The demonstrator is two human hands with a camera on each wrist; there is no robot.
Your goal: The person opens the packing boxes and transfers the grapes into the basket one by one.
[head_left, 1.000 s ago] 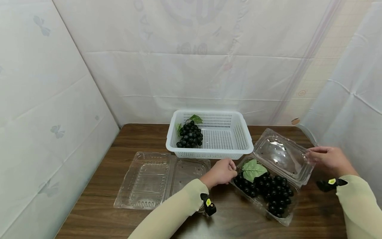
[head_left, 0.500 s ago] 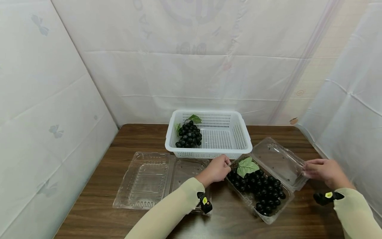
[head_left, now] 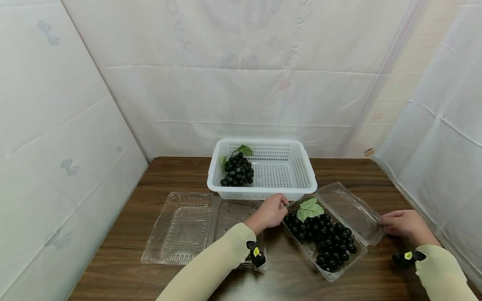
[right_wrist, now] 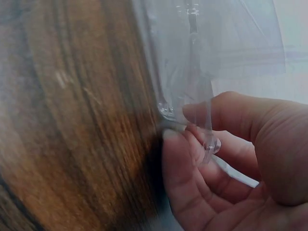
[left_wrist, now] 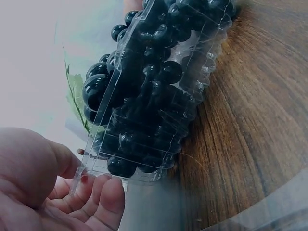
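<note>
A clear plastic clamshell container [head_left: 306, 246] stands at the right of the table with its lid [head_left: 348, 211] folded back. Inside its base lies a bunch of dark grapes [head_left: 331, 240] topped by a green leaf [head_left: 309, 210]. My left hand [head_left: 270, 211] pinches the base's rim at its far left corner; the left wrist view shows thumb and fingers [left_wrist: 109, 202] on either side of that rim. On the other side, my right hand [head_left: 406, 225] pinches the lid's outer corner, and the right wrist view shows the thumb [right_wrist: 231, 113] against the clear plastic.
Behind the container stands a white perforated basket [head_left: 263, 194] holding another grape bunch [head_left: 237, 169] with leaves. A second clear clamshell [head_left: 184, 230] lies spread at the left, partly behind my left forearm [head_left: 214, 263]. White sheeting [head_left: 233, 96] hangs beyond the wooden table [head_left: 124, 246].
The container with its grapes has shifted left and a little toward me. Its lid has come down lower on the table side, my right hand lowering with it; both hands keep their hold.
</note>
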